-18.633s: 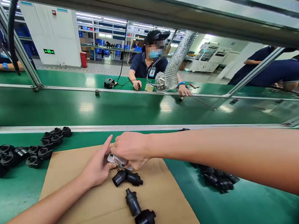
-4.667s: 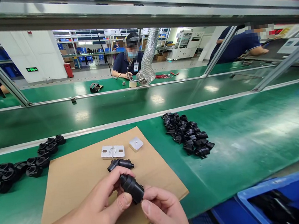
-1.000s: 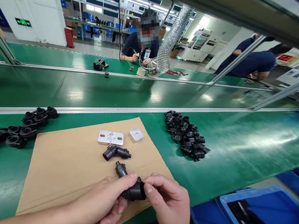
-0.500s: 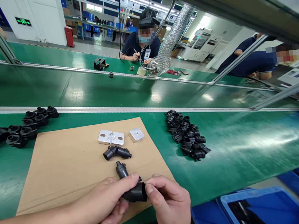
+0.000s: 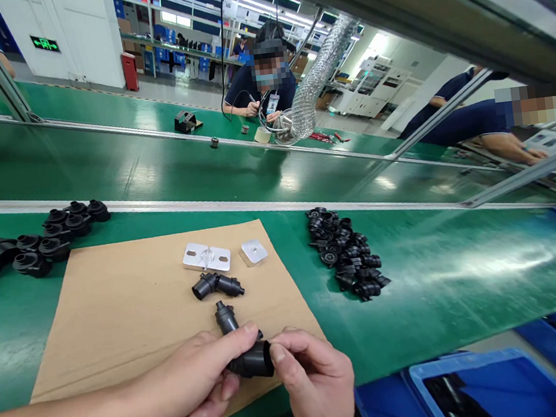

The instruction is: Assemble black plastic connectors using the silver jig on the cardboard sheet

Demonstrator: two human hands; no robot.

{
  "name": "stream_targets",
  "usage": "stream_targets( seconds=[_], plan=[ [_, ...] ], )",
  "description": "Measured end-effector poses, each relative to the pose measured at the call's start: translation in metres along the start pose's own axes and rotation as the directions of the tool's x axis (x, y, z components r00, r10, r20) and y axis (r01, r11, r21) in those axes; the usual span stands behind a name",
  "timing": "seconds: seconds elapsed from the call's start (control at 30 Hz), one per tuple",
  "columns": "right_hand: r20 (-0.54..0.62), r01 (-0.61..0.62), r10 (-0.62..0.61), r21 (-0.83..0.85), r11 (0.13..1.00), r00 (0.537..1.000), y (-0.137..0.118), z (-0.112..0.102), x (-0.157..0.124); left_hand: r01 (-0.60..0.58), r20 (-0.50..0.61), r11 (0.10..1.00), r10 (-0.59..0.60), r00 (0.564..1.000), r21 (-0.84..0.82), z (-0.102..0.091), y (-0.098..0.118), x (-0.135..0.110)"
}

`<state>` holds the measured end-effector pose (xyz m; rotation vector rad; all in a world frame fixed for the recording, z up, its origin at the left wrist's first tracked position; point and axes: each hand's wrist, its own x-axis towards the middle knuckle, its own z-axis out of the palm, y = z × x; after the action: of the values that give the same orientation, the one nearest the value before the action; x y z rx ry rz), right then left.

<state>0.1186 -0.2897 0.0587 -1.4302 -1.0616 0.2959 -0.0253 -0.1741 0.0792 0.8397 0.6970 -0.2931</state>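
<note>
My left hand is closed around a black elbow pipe fitting, its thumb pressed on top near the bend. The fitting's narrow stepped end points away from me, and its wide end faces right. At that wide end the thumb and fingertips of my right hand are pinched together against the rim. Whether they hold something small there is hidden. Just beyond, a second black elbow fitting lies on the brown cardboard sheet. Behind it sit a silver metal block with two slots and a smaller square metal block.
Black round parts stand in a group at the left. To the right lies a pile of black fittings on the green bench. Blue bins are below right. Across the belt works a person.
My hands and the fitting look unmoved. A small part on the belt has shifted slightly right. At the far right, a co-worker's forearm and hand now reach further out to the right.
</note>
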Motion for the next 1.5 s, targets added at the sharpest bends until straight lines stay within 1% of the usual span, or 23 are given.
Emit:
stream_targets(
  seconds=[0.17,0.3,0.47,0.7,0.9,1.17,1.43,1.5],
  plan=[
    [-0.007,-0.012,0.012,0.002,1.000,1.000,0.0010,0.0007,-0.0011,0.002,-0.017,1.000,-0.001,1.000,0.030,-0.0003,-0.0013,0.0012],
    [-0.016,-0.018,0.018,0.003,1.000,1.000,0.0008,0.0004,-0.0020,0.001,-0.003,1.000,-0.001,1.000,0.023,-0.0012,-0.0019,0.0016],
    [0.002,-0.033,0.033,0.005,0.999,0.999,0.0009,-0.0007,-0.0034,-0.030,-0.025,1.000,0.030,0.999,0.005,-0.0007,0.0021,-0.0021],
    [-0.012,-0.014,0.014,0.006,1.000,1.000,-0.0021,0.0014,-0.0005,-0.033,-0.028,0.999,0.033,0.999,0.012,0.0004,0.0019,-0.0027],
    [-0.022,-0.023,0.023,-0.014,1.000,0.999,-0.0030,0.0025,-0.0003,-0.043,-0.032,0.999,0.044,0.999,0.009,0.0009,0.0013,-0.0020],
    [-0.018,-0.041,0.041,-0.009,0.999,0.999,-0.0025,0.0016,0.0003,-0.024,-0.038,1.000,0.024,0.999,0.003,0.0006,-0.0001,-0.0018],
    [-0.022,-0.039,0.038,-0.011,0.999,0.999,-0.0014,0.0018,-0.0004,-0.018,-0.029,1.000,0.018,0.999,0.007,0.0011,-0.0002,-0.0021],
    [-0.008,-0.038,0.038,0.007,0.999,0.999,0.0004,0.0003,-0.0022,-0.035,-0.005,0.999,0.035,0.999,0.022,-0.0011,0.0000,-0.0014]
  ],
)
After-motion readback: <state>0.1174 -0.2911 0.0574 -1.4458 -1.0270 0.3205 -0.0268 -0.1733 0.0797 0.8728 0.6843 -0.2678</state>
